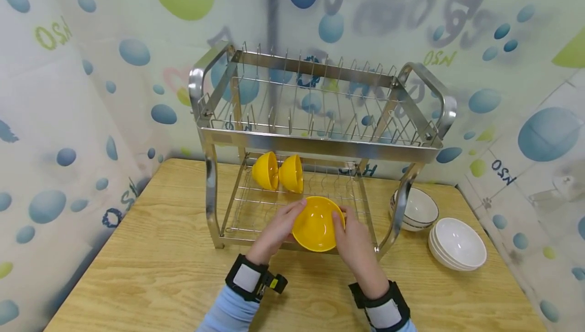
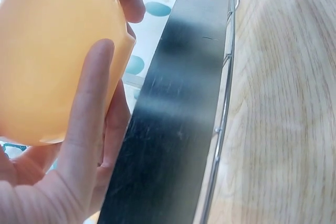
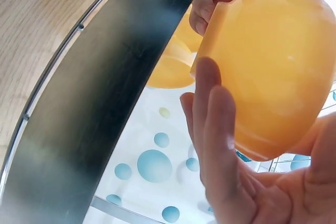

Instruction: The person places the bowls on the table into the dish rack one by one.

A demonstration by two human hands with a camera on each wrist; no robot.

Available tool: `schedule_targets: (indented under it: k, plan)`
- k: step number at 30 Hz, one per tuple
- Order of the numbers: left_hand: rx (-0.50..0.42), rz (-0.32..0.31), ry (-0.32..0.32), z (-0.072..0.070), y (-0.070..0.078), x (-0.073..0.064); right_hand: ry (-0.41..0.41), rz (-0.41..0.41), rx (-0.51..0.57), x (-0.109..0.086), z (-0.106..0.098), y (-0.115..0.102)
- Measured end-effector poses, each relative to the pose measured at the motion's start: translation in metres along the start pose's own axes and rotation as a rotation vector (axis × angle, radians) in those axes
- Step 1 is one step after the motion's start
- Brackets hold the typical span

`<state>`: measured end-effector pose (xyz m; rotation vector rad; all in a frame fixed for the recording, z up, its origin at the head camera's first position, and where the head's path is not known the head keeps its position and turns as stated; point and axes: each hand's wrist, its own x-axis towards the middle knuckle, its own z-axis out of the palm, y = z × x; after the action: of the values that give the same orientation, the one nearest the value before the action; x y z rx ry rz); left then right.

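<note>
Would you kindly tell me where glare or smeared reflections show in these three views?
Head: small bright glints inside the yellow bowl; left wrist: the metal strip carries smeared light and dark reflections, and the bowl looks paler than in the head view; right wrist: similarly smeared reflections on the metal strip.
</note>
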<state>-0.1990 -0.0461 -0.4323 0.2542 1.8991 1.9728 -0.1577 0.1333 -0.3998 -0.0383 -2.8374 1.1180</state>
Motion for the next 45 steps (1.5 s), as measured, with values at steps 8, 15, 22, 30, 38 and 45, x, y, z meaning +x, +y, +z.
schedule_targets:
  k: [8, 15, 22, 30, 38, 45]
  plan:
    - [-0.008, 0.0, 0.053, 0.0, -0.001, 0.0, 0.092, -0.043, -0.029, -0.004, -0.004, 0.009]
    - [-0.026, -0.002, 0.069, -0.001, -0.002, 0.001, 0.165, -0.027, 0.038, -0.009, -0.01, 0.017]
    - [-0.033, -0.021, 0.088, -0.001, -0.001, 0.0, 0.215, -0.012, 0.044, -0.014, -0.019, 0.023]
    - [-0.037, -0.021, 0.105, -0.002, -0.002, 0.001, 0.264, -0.008, -0.024, -0.018, -0.024, 0.03]
    - [-0.031, -0.019, 0.121, -0.004, -0.002, 0.001, 0.356, -0.043, -0.031, -0.022, -0.027, 0.039]
    - [-0.025, -0.009, 0.132, -0.005, -0.003, 0.001, 0.464, -0.075, -0.064, -0.021, -0.03, 0.051]
